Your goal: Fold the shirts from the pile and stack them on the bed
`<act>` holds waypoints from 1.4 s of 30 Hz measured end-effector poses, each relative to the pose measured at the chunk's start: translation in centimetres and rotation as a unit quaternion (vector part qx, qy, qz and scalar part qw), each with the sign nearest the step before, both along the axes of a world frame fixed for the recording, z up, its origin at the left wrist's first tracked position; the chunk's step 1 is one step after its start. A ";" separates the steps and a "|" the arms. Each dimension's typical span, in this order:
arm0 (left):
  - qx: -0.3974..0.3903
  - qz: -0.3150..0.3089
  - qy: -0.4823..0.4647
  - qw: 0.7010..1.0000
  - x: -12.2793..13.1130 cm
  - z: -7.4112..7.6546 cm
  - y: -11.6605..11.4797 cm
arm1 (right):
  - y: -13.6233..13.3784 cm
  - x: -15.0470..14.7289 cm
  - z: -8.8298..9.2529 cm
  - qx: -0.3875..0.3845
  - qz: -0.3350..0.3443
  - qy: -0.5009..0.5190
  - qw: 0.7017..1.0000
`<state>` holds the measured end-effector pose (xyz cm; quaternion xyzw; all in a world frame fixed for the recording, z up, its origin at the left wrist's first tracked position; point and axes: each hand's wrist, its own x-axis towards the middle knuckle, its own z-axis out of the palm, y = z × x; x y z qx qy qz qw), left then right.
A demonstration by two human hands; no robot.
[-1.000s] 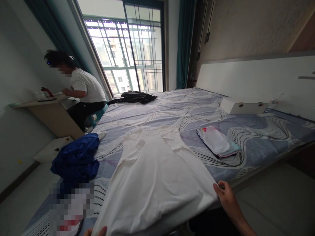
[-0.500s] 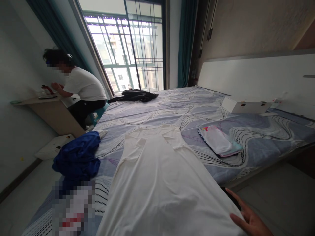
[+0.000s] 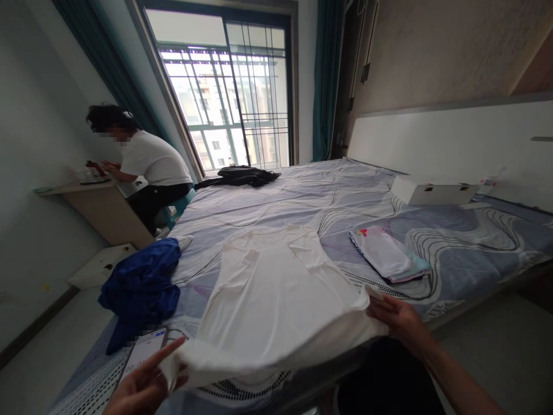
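Observation:
A white short-sleeved shirt (image 3: 276,294) lies spread on the bed, its neck end away from me and its lower edge lifted towards me. My left hand (image 3: 147,377) grips the hem's left corner, index finger stretched out along it. On the other side, my right hand (image 3: 395,317) pinches the right corner of the hem, which is folded up a little. Beside my left hand lies a phone (image 3: 144,351) with a lit screen. To the right of the shirt sits a small stack of folded clothes (image 3: 382,253), white on top.
A crumpled blue garment (image 3: 142,279) lies at the bed's left edge. Black clothing (image 3: 242,176) lies at the far end. A white box (image 3: 434,190) stands near the headboard. Another person (image 3: 155,161) sits at a small desk (image 3: 103,210) on the left.
My left hand has come into view holding the left hem corner. My right hand has moved inward and up with the right corner, and the shirt's lower edge has been raised and folded away from me.

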<state>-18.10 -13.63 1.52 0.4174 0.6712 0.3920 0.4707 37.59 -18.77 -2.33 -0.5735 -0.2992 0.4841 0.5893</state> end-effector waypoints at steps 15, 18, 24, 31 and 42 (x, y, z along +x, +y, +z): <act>0.016 0.011 0.212 0.977 1.1 -3.6 14.7 | 14.5 1.3 -3.7 -0.073 -0.051 -0.471 0.878; 0.100 0.073 0.192 0.974 1.5 -3.4 15.9 | 16.3 1.8 -3.4 -0.011 -0.103 -0.468 0.877; 0.219 0.059 0.289 0.930 2.3 -3.9 25.5 | 25.5 1.9 -1.8 0.010 -0.120 -0.529 0.840; 0.196 0.041 0.279 0.939 2.2 -6.7 37.8 | 38.7 1.4 -1.5 -0.049 -0.085 -0.623 0.776; 0.055 -0.021 0.454 0.889 3.2 -6.0 44.9 | 45.8 1.2 -4.8 -0.180 -0.026 -0.640 0.747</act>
